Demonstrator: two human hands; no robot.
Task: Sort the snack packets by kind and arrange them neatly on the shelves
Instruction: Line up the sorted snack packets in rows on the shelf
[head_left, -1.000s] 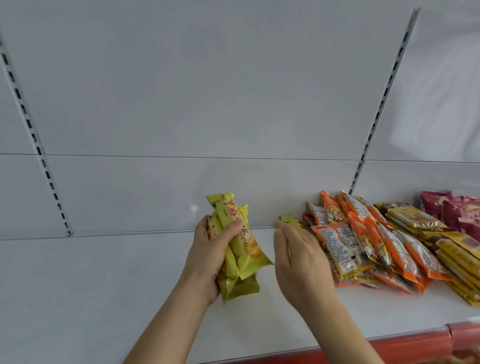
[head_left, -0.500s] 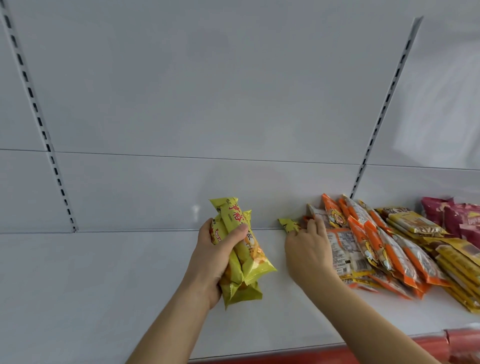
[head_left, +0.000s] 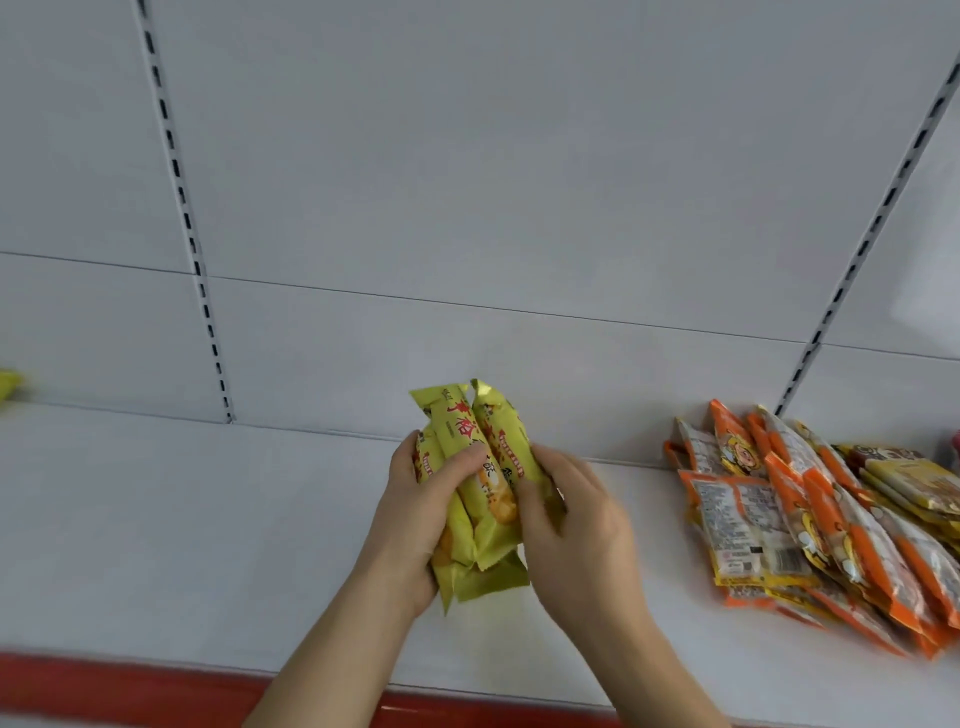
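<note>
My left hand (head_left: 415, 514) grips a bunch of long yellow-green snack packets (head_left: 480, 499) with red lettering, held upright above the white shelf (head_left: 208, 519). My right hand (head_left: 576, 525) presses one more yellow-green packet against the right side of that bunch, fingers closed on it. A pile of orange packets (head_left: 810, 525) lies on the shelf to the right, apart from both hands. Flat yellow packets (head_left: 914, 483) lie behind the orange ones at the far right.
A yellow packet (head_left: 8, 382) shows at the far left edge, at the back of the shelf. The shelf has a red front strip (head_left: 130, 691). Slotted uprights (head_left: 187, 228) run up the white back panel.
My right hand took a yellow-green packet from beside the orange pile and brought it left against the bunch in my left hand. The view has swung to the left.
</note>
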